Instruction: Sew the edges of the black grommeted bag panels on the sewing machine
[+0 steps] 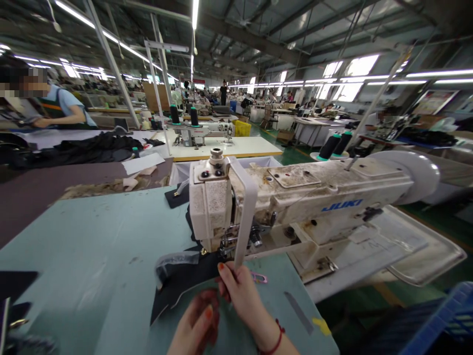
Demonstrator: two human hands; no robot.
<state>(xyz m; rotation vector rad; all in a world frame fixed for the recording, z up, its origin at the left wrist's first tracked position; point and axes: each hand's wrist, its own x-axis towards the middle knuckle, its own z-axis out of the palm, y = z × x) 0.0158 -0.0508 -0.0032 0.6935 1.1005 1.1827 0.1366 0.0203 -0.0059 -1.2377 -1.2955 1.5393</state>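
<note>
- Right hand (240, 296): fingers pinched shut on the edge of a black fabric panel (185, 288), just in front of the presser foot (225, 249)
- Left hand (195, 323): fingers loosely curled, just beside the panel; any hold cannot be told
- Black fabric panel: flat on the pale-blue bench (74, 246), one end under the presser foot of a white Juki sewing machine (295, 197); clear plastic film (175, 264) on top
- Pink clip (259, 278): on the bench, near the right hand
- Red string bracelet (276, 339): around the right wrist
- Blue plastic crate (439, 315): lower right, beside the bench
- Co-worker (59, 106): far left, at a neighbouring bench

garment factory floor: juki sewing machine (295, 197), more machines behind (199, 132), thread cones (328, 147), strip lights (439, 74)
</note>
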